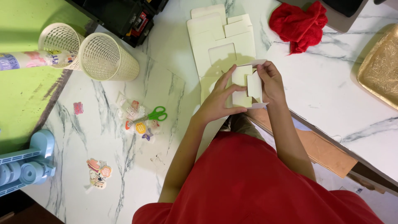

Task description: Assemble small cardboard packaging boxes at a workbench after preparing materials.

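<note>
Your left hand (217,101) pinches the near side of a small cream card box (245,86), fingers curled narrow around it, thumb on its lower panel. Your right hand (271,83) clamps the far side, fingers folded over a flap. The box is half-folded, held just above the table edge, its long axis running away from you toward the flat card blanks (219,35). The card looks matte, stiff and sharp-creased. The marble table (323,83) is smooth and glossy. A crumpled red cloth (300,25) lies well to the right; green scissors (155,114) and mesh cups (105,58) sit left.
</note>
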